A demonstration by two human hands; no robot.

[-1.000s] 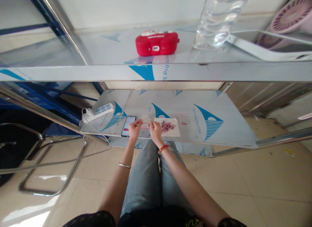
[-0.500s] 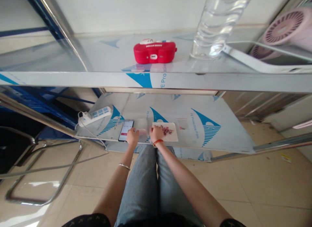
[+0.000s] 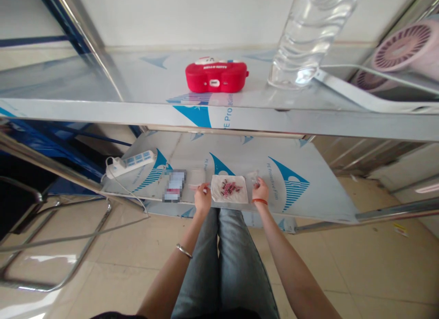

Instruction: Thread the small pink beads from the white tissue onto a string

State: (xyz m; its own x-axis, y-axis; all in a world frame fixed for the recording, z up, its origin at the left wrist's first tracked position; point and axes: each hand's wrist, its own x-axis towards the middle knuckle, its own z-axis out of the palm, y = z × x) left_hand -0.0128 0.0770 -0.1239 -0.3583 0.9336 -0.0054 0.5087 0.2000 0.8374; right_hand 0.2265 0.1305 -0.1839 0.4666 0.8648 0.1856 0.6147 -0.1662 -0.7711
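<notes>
A white sheet or shallow tray (image 3: 216,195) lies near the front edge of the lower shelf, with a small heap of dark red and pink bead-like pieces (image 3: 230,188) on it. To its left, my left hand (image 3: 203,199) has its fingers drawn together; what they hold, if anything, is too small to make out. A flat clear plastic bag (image 3: 197,176) lies just beyond those fingers. On the right of the tray, my right hand (image 3: 261,192) is closed on a small clear plastic bag (image 3: 253,176), partly lifted and crumpled.
A phone (image 3: 174,185) lies left of the clear bag. Farther left sits a white power strip (image 3: 132,162) with its cable. The upper shelf (image 3: 144,111) overhangs the back, bearing a red case (image 3: 216,77), a water bottle (image 3: 302,45) and a pink fan (image 3: 403,47).
My left hand has moved right from the phone to the tray's left side. My right hand has left the tray and gone right to the small bag, now gripped.
</notes>
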